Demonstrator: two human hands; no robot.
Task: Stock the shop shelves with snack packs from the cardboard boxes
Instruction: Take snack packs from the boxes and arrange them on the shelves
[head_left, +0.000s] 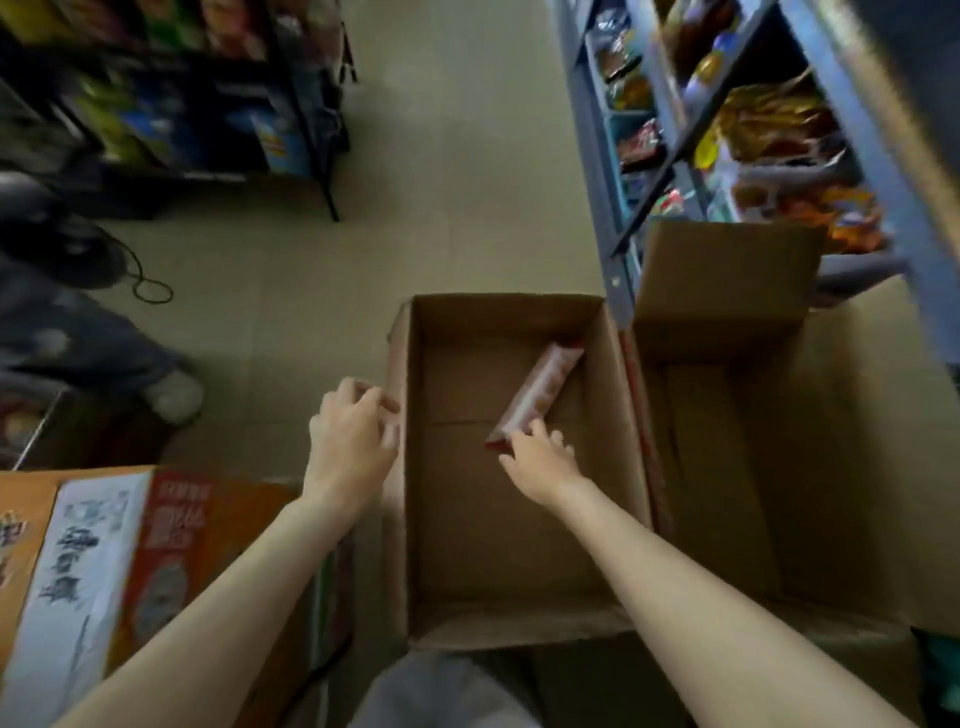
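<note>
Count: 3 cardboard boxes on the floor (441, 156). Open box (519, 618) in the middle, straight below the camera; a 2nd open box (753, 441) touching it on the right, one flap standing up against the blue shelf (852, 114); a 3rd, printed box (104, 571) w/ orange and white panels, bottom left, looks shut. Just 1 snack pack (540, 389) in the middle box: long, red-and-pale, lying at an angle near the right wall, far end pointing toward the back right corner. 2nd box: no packs visible inside.

2 shelves: blue shelf at right, several tiers of mixed snack bags, too blurred to count; dark rack (171, 104) at top left w/ blue, green, yellow packs, also blurred.

Hands: both arms bare, reaching forward and down. Left hand (353, 431) sits on the left wall of the middle box, fingers curled round the edge/flap, gripping it. Right hand (543, 462) is down inside the box, fingers and thumb pinching the near end of the pack; pack's far end rests low in the box.

Another person's leg and pale shoe (174, 395) at left edge; a black cable (150, 286) loops on the floor nearby.
</note>
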